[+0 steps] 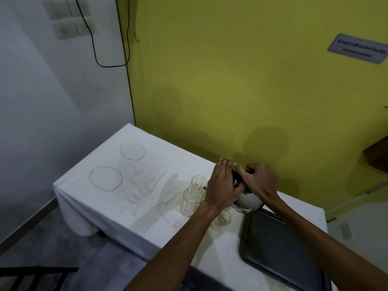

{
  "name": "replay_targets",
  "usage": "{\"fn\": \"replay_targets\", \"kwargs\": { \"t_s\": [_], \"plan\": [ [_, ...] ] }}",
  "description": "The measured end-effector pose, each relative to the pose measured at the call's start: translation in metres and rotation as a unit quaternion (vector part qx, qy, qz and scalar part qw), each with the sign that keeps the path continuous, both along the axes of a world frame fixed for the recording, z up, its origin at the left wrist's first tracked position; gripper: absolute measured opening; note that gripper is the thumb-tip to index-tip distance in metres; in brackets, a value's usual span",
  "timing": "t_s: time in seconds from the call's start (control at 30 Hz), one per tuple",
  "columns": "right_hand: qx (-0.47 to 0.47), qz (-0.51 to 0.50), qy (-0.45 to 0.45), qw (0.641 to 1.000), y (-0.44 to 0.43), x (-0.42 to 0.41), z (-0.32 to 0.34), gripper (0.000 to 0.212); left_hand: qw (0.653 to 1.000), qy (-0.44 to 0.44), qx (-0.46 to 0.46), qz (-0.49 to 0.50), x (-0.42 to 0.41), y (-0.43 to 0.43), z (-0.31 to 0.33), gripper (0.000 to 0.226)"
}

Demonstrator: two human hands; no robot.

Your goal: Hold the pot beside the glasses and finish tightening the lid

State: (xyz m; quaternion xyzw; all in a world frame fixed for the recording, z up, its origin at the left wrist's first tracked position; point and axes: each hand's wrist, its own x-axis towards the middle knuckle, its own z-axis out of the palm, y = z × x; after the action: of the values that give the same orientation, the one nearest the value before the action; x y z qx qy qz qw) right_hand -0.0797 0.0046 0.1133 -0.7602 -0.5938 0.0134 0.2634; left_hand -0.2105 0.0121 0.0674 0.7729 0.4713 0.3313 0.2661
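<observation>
A shiny metal jug (pixel 247 201) with a black top is tilted on the white-clothed table (pixel 117 198). My right hand (pixel 260 181) curls round its black lid or handle part from the right. My left hand (pixel 222 183) lies with straight fingers against the jug's left side. Two clear glasses (pixel 192 199) stand just left of my left hand. A third glass (pixel 223 218) sits under my left wrist, partly hidden.
A dark grey tray (pixel 279 248) lies at the table's right front. The cloth carries brown ring stains (pixel 106 178). A yellow wall (pixel 231 91) stands directly behind the table. A black chair back (pixel 31 276) shows at the lower left.
</observation>
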Motion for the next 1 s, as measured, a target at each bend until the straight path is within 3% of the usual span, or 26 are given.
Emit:
{"fn": "replay_targets", "kwargs": {
  "t_s": [1.0],
  "plan": [
    [0.010,0.024,-0.009,1.000,0.010,0.005,0.002,0.075,1.000,-0.016,0.002,0.022,0.005,0.004,0.006,0.068]
  ]
}}
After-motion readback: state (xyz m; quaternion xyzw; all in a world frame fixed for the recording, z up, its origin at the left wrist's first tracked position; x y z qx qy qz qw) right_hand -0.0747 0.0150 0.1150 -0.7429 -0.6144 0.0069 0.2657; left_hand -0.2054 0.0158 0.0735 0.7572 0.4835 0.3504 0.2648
